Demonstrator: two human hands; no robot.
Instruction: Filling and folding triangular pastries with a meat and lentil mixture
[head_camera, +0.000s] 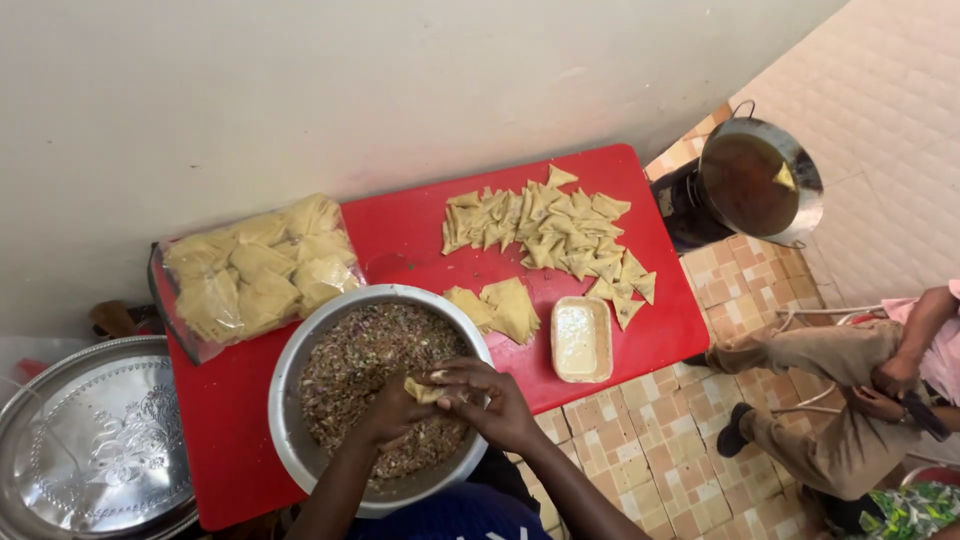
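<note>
both hands met over the metal bowl (300, 345) of minced filling: the left hand (392, 410) cupped a folded pastry pocket (424, 391) so spills fell back in, the right hand (495, 400) pinching its edge; beyond the bowl, folded triangles (545, 230) lay on the red surface (400, 235)

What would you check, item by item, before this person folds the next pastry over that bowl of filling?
1. Pastry piece held between left hand and right hand: ok.
2. Filling left in the metal bowl: ok, plenty.
3. Folded triangles leave bare space on the red table: ok.
4. Small tray of pale paste beside the bowl: ok.
5. Pastry stack in the plastic bag is open for taking: cannot tell.
6. Pastry piece already filled: cannot tell, the fingers hide it.
</note>
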